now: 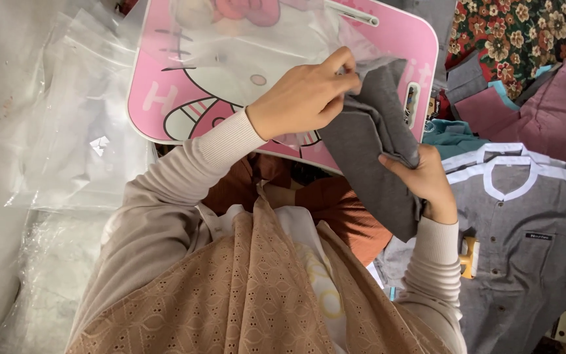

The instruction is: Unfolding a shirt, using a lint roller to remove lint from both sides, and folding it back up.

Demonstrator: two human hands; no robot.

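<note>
A folded grey garment [371, 147] hangs between my two hands over a pink cartoon lap table [394, 39]. My left hand [302, 98] pinches its upper edge, together with the mouth of a clear plastic bag [283, 46] that lies on the table. My right hand [424, 180] grips the garment's right side lower down. Both arms wear ribbed beige sleeves.
A stack of clear plastic bags [80, 124] lies at the left. Grey collared shirts with white trim [525, 223] are piled at the right, beside pink and teal clothes [551, 105] and floral fabric [519, 29]. A small yellow tool [470, 257] rests by my right wrist.
</note>
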